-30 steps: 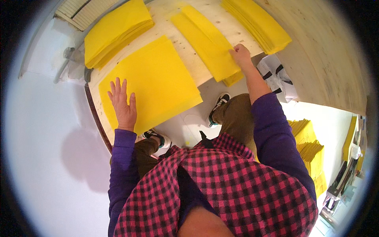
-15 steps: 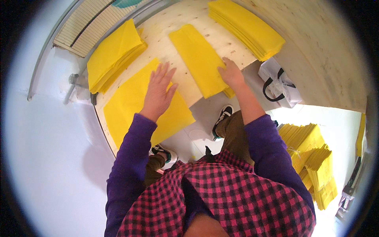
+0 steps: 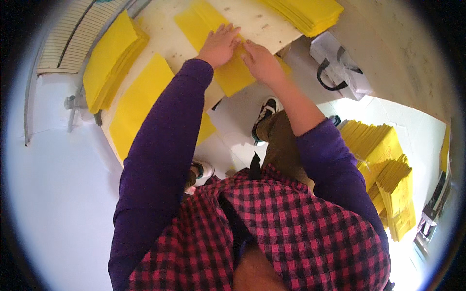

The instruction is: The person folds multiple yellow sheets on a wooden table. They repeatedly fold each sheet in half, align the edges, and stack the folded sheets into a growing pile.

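A yellow folded sheet (image 3: 236, 80), looking like thin fabric, lies lengthwise on the pale wooden table, its near end at the table edge. My left hand (image 3: 221, 46) rests flat on it with the fingers stretched out. Close beside it, my right hand (image 3: 263, 62) touches the same sheet, thumb apart from the fingers. A wider yellow sheet (image 3: 141, 104) lies to the left, partly hidden under my left forearm and hanging over the near edge.
Stacks of folded yellow sheets stand at the far left (image 3: 111, 63) and far right (image 3: 310, 14) of the table (image 3: 162, 36). A white bag (image 3: 340, 68) with black handles sits below its right side. Bundled yellow stacks (image 3: 376, 150) stand on the floor at right.
My left hand has moved right, from the wider sheet onto the folded one. My right hand has shifted left, in over the folded sheet. The view has shifted a little.
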{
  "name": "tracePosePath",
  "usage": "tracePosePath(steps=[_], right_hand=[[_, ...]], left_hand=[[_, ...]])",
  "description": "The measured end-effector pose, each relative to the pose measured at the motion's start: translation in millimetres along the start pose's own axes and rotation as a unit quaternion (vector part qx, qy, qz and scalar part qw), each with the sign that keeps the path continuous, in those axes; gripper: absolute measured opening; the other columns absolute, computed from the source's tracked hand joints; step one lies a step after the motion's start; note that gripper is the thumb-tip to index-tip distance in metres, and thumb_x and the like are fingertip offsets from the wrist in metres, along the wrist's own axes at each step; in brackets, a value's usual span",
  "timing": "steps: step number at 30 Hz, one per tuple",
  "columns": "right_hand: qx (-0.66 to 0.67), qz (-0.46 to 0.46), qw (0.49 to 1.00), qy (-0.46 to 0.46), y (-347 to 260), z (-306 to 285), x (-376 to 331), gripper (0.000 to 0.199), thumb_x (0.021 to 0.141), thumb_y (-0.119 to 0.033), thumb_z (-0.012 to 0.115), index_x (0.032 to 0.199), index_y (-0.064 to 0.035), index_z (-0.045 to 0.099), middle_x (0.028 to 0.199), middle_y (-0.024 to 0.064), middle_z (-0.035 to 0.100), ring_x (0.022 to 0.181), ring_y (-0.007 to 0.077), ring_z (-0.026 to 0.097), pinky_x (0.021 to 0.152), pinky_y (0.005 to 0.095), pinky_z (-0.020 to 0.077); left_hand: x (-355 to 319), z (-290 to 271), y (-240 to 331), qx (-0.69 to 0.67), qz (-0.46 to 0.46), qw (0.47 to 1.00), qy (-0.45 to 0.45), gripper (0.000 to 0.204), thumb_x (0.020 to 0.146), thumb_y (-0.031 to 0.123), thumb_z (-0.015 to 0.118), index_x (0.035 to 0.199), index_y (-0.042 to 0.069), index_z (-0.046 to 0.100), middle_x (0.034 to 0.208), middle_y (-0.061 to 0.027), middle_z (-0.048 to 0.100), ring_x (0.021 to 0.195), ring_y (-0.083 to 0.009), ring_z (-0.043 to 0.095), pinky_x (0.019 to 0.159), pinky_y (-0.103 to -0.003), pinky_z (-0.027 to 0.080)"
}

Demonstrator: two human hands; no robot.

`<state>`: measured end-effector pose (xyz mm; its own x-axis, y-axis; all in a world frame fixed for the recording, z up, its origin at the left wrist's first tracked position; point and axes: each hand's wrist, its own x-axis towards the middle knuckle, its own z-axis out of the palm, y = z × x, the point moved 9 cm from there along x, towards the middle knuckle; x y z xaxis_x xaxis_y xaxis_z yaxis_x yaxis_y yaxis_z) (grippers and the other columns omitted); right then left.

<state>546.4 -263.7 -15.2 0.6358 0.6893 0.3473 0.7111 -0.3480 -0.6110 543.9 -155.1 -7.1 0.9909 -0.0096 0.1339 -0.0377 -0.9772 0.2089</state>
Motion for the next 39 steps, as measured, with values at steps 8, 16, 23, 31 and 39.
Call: tracePosePath(steps=[8,16,23,31,39], right_hand=[[0.27,0.172,0.947,-0.012,50,-21,0,0.036,0.093,-0.028,0.048,0.124,-0.011,0.055,0.12,0.01,0.059,0.112,0.0171,0.053,0.096,0.0275,0.0384],[0.07,-0.036,0.996,-0.041,22,-9,-3,0.045,0.093,-0.024,0.046,0.134,-0.006,0.041,0.135,0.0149,0.043,0.126,0.025,0.04,0.105,0.0319,0.0291],[-0.179,-0.047,0.966,-0.182,-1,18,-14,0.071,0.089,-0.046,0.043,0.14,0.0007,0.025,0.148,0.0155,0.021,0.138,0.0248,0.016,0.112,0.0395,0.0127],[-0.192,-0.039,0.963,-0.184,-10,14,-13,0.08,0.084,-0.051,0.048,0.14,0.0009,0.024,0.148,0.0149,0.021,0.138,0.0249,0.015,0.112,0.0432,0.0104],[-0.179,-0.039,0.963,-0.199,-11,13,-13,0.083,0.083,-0.051,0.051,0.14,0.0018,0.022,0.148,0.0156,0.02,0.138,0.0255,0.015,0.112,0.0431,0.0095]], left_hand=[[-5,21,-8,-0.001,0.015,1.0,0.016,0.044,0.093,0.029,0.039,0.132,0.008,0.041,0.141,-0.0163,0.035,0.131,-0.0345,0.03,0.106,-0.05,0.024],[-10,24,-8,-0.003,0.009,0.999,0.048,0.043,0.092,0.025,0.042,0.133,0.009,0.041,0.14,-0.0165,0.036,0.131,-0.0349,0.03,0.106,-0.051,0.023],[-5,12,-9,0.0,-0.023,1.0,0.006,0.042,0.09,0.022,0.043,0.13,0.009,0.044,0.139,-0.0155,0.038,0.131,-0.0338,0.031,0.106,-0.051,0.023],[25,23,-5,0.068,-0.103,0.992,0.017,0.059,0.093,0.044,0.035,0.136,0.003,0.036,0.143,-0.0152,0.032,0.134,-0.0303,0.027,0.108,-0.05,0.019],[55,29,-60,0.083,-0.202,0.976,0.01,0.07,0.093,0.051,0.028,0.14,-0.002,0.024,0.147,-0.0173,0.022,0.137,-0.03,0.02,0.109,-0.051,0.015]])
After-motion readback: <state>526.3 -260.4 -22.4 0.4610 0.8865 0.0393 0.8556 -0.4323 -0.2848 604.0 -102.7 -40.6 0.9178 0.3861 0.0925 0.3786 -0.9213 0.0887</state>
